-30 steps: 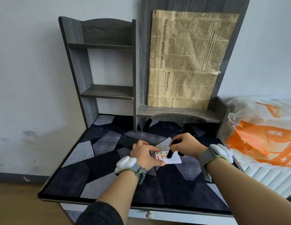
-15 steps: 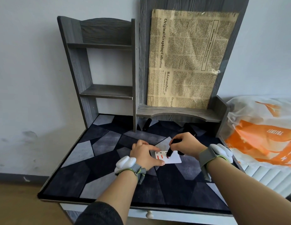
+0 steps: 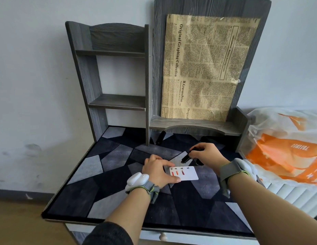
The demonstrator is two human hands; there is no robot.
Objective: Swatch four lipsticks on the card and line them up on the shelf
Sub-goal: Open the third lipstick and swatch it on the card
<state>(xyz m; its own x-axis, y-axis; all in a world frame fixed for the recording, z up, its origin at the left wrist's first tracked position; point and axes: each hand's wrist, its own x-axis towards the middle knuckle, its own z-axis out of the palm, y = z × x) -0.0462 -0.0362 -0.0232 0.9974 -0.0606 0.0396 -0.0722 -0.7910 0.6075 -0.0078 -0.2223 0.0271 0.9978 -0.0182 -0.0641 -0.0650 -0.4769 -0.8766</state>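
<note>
A white card (image 3: 190, 174) lies on the patterned mat, with three reddish swatches under small handwritten numbers along its top edge. My left hand (image 3: 157, 171) presses flat on the card's left end. My right hand (image 3: 205, 153) grips a black lipstick (image 3: 186, 158), tilted with its tip just above and behind the card, not touching it. Another black lipstick tube (image 3: 160, 137) lies on the mat under the low shelf (image 3: 194, 125). Something dark sits behind my right hand, mostly hidden.
A grey wooden shelf unit (image 3: 117, 101) with two small shelves stands at the back left. A newspaper sheet (image 3: 205, 68) covers the tall back panel. An orange and white plastic bag (image 3: 286, 149) lies to the right of the table.
My right hand has lifted the lipstick off the card and drawn it back, uncovering a third swatch. My left hand stays on the card.
</note>
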